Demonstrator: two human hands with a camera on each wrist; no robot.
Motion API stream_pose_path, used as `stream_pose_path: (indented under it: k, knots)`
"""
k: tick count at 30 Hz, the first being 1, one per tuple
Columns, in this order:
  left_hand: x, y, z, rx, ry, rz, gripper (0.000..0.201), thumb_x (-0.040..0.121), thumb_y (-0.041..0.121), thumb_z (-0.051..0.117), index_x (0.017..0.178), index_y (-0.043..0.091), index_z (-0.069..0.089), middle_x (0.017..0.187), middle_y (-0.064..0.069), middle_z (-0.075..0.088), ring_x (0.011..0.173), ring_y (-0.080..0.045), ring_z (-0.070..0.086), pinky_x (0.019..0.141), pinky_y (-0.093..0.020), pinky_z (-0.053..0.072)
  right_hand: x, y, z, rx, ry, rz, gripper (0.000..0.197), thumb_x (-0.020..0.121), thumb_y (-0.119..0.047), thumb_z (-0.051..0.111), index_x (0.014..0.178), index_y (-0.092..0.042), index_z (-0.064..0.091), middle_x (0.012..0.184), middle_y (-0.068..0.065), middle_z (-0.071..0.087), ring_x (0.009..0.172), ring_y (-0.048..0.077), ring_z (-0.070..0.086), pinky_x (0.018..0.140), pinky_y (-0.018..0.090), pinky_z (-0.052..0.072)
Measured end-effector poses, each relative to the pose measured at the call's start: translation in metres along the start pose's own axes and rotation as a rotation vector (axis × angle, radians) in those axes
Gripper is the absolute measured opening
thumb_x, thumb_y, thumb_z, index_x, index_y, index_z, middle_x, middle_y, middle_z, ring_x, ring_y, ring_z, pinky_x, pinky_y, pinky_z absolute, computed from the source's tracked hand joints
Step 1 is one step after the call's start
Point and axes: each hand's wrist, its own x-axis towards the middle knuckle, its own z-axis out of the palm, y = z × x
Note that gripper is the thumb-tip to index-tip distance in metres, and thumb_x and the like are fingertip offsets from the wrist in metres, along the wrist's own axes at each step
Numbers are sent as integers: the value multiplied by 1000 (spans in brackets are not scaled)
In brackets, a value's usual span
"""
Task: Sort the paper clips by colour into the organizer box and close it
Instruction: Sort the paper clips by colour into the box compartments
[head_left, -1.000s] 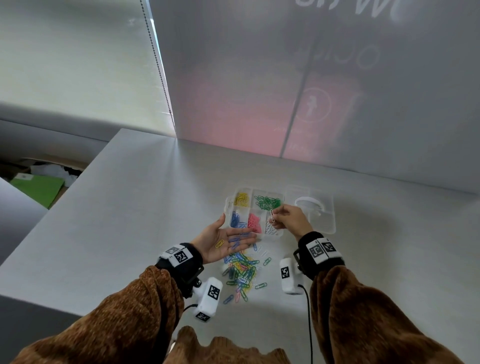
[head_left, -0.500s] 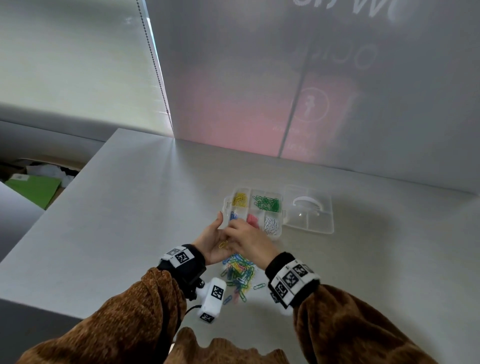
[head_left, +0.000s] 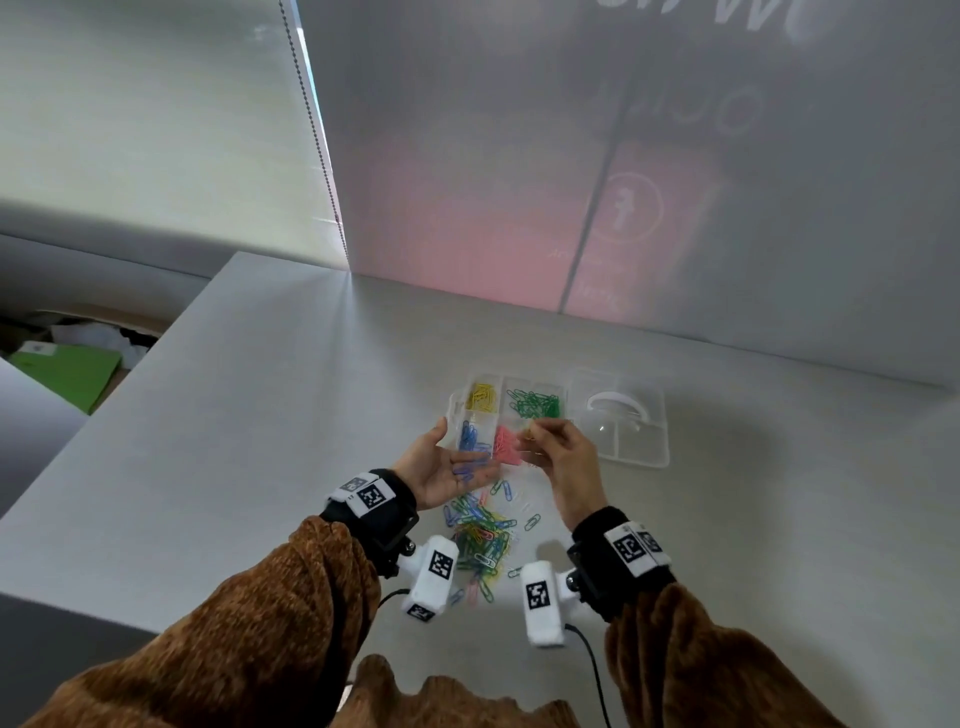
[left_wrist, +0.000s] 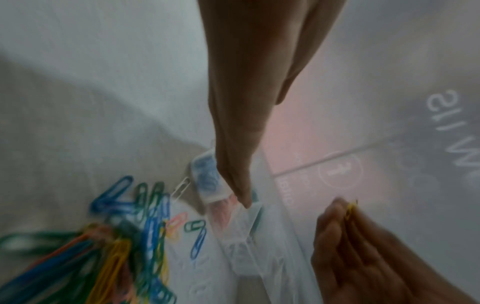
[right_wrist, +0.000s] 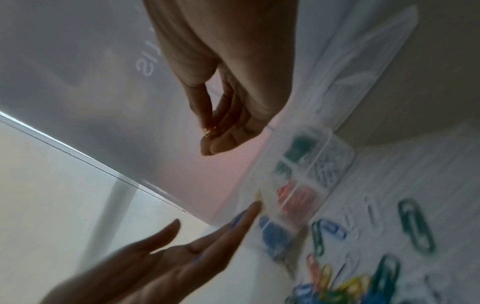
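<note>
Right hand (head_left: 563, 457) pinches yellow clip (left_wrist: 350, 208), long axis roughly upright.

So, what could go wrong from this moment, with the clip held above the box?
1. The right hand pinches a yellow clip over the pink compartment; released here, it would probably land among the wrong colour, not in the yellow compartment.
2. The left hand lies flat, palm up, with blue clips loose on it; a tilt might spill them into the mixed pile.
</note>
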Motion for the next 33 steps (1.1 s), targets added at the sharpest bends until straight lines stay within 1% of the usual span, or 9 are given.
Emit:
stream_pose_path:
  k: [4,9,11,13,16,19,24,29,33]
  knots:
    - [15,22,11,58,101,113,80,96,54,30,131,-17,31,125,-30,47,106,-36,54,75,-35,52,14,3,-15,146,33,149,13,91,2,49,91,-5,59,75,9,64,60,14,63,57,20,53]
    - [23,30,33,428,158,168,59,96,53,34,112,-4,45,85,-10,43,73,-19,41,65,-28,42,34,9,-17,470,73,362,15,92,5,45,86,3,58,73,13,62,57,15,65,56,21,56]
    - [25,30,34,522,176,178,31,98,35,39,93,6,49,79,-5,40,65,-14,36,55,-22,37,45,11,-12,491,56,394,14,92,4,44,90,5,58,85,17,60,68,21,66,58,22,57]
    - [26,32,31,551,191,211,13,93,8,40,90,11,52,82,-5,43,67,-13,39,59,-22,34,55,10,-4,463,10,408,17,93,3,42,104,8,55,99,21,58,88,27,62,63,24,58]
    - [20,34,26,602,210,309,42,85,-14,28,115,2,52,89,-5,49,77,-12,44,65,-22,36,69,2,12,378,-57,403,34,93,7,38,127,13,40,124,26,48,116,35,51,87,29,51]
    - [8,39,17,696,233,403,47,85,-17,26,121,2,51,104,-9,55,85,-11,48,71,-22,39,85,-11,30,197,-139,380,42,92,11,33,134,12,32,139,28,38,129,38,41,100,34,40]
    - [-4,41,-13,1158,302,519,46,87,-13,32,125,3,52,124,-12,57,105,-17,53,74,-20,44,93,-22,38,-520,-334,196,46,91,11,37,136,5,37,140,21,43,128,32,44,94,31,42]
    - [-13,27,-44,1555,279,460,34,91,-4,42,120,4,57,120,-12,62,100,-21,62,80,-22,47,55,-8,1,-677,-296,-72,22,93,5,41,109,1,57,101,16,64,75,16,59,61,12,50]
    - [-18,1,-49,1888,164,348,54,89,23,61,137,10,41,132,-11,45,113,-23,53,97,-27,41,5,20,-29,-1186,-464,-144,21,91,-7,51,111,-8,57,110,7,59,86,11,53,83,25,52]
